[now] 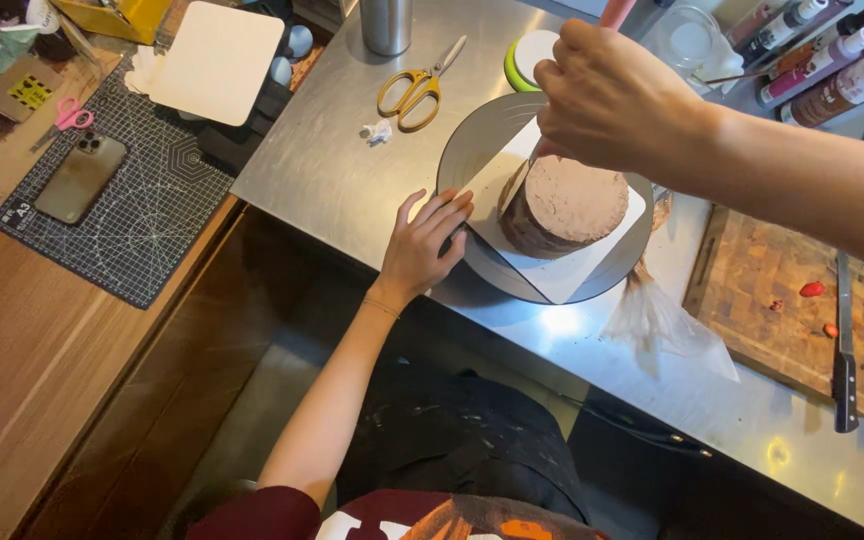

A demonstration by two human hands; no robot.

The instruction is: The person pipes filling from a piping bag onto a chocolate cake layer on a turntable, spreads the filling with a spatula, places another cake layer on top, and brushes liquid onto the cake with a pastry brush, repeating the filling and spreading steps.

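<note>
Left hand (430,243): open, fingers spread flat on the near-left edge of the turntable (472,150); judged to steady or turn it.
Cake (564,204): small, round, coated in brown frosting; sits on a white board (570,272) at the middle of the turntable, on the steel counter (332,170).
Right hand (614,98): closed around a pink-handled tool (615,12); blade end hidden behind the hand, at the cake's far-left top edge.
Technique: keep the tool steady and upright against the side; let the turntable do the moving; press lightly so the coat stays even.
Right side: clear piping bag (664,322) lies just beside the turntable; wooden cutting board (792,305) with a knife (844,350) beyond it; keep the forearm clear.
Far side: yellow scissors (414,88), metal cup (386,24), bottles (832,55); apart from the work.
</note>
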